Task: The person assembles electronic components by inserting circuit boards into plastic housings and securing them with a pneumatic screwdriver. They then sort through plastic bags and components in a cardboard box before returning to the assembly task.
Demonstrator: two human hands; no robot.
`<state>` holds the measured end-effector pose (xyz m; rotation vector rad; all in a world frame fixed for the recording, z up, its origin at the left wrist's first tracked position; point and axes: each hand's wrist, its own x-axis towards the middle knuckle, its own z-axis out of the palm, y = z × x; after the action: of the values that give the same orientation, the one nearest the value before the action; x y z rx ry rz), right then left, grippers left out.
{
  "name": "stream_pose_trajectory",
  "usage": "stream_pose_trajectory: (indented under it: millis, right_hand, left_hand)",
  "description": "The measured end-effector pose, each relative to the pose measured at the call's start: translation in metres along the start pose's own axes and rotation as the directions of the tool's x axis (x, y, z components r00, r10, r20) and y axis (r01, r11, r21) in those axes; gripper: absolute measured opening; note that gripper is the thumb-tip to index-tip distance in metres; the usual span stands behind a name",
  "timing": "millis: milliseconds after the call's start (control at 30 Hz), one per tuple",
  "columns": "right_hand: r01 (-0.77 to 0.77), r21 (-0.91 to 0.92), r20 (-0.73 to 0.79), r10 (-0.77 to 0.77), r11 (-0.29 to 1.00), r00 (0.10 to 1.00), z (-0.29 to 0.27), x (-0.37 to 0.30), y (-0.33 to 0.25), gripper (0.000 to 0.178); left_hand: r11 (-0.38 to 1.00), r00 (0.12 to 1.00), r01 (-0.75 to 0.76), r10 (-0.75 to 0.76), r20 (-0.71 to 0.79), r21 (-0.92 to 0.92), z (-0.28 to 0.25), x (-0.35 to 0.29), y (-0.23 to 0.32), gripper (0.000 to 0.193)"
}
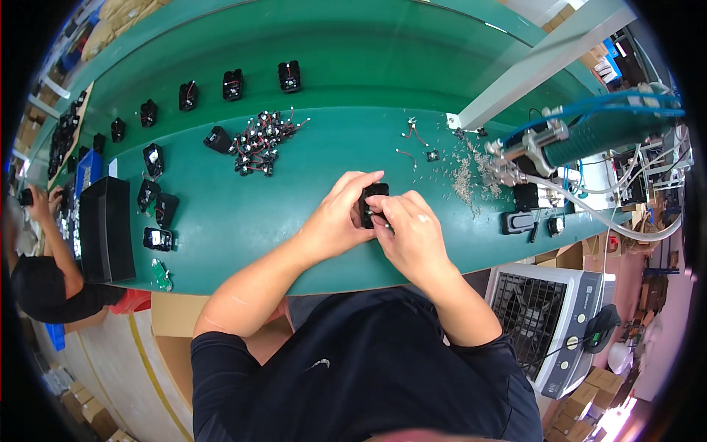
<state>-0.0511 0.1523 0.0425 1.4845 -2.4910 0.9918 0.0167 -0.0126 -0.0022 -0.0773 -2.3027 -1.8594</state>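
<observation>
Head view: the left hand (340, 211) grasps the black housing (377, 189) from its left, over the surface's (243, 214) near part, long axis running near to far. The right hand (414, 234) meets it from the right, bunched; whether it pinches anything, I cannot tell.

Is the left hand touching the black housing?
Touching. The head view shows the left hand wrapped around the left side of the black housing, with no gap between them.
</observation>
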Motion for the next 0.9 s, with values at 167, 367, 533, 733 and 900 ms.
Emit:
stream_pose_trajectory:
  millis: [167, 367, 533, 733, 900]
  right_hand:
    - [-0.037, 0.039, 0.025, 0.036, 0.999, 0.999, -0.003, -0.004, -0.002, 0.04]
    - [-0.073, 0.106, 0.034, 0.069, 0.992, 0.997, -0.009, 0.001, -0.005, 0.043]
    - [0.13, 0.076, -0.033, -0.127, 0.989, 0.991, -0.028, -0.001, -0.005, 0.039]
    - [0.056, -0.384, -0.815, -0.367, 0.922, 0.449, -0.142, 0.045, 0.013, 0.061]
    - [0.065, 0.409, -0.728, 0.282, 0.91, 0.624, -0.173, 0.09, 0.037, 0.056]
  left_hand:
    - [0.856, 0.946, -0.23, 0.307, -0.099, 0.462, -0.004, 0.004, 0.003, 0.084]
    - [0.909, 0.971, -0.151, 0.209, -0.112, 0.389, -0.006, 0.005, 0.005, 0.078]
    - [0.924, 0.983, -0.126, 0.166, -0.083, 0.362, -0.003, 0.004, 0.001, 0.081]
    - [0.93, 0.99, -0.021, 0.072, -0.124, 0.368, -0.001, 0.004, -0.004, 0.08]
    - [0.91, 0.995, 0.007, 0.035, -0.092, 0.415, 0.002, 0.005, 0.0, 0.08]
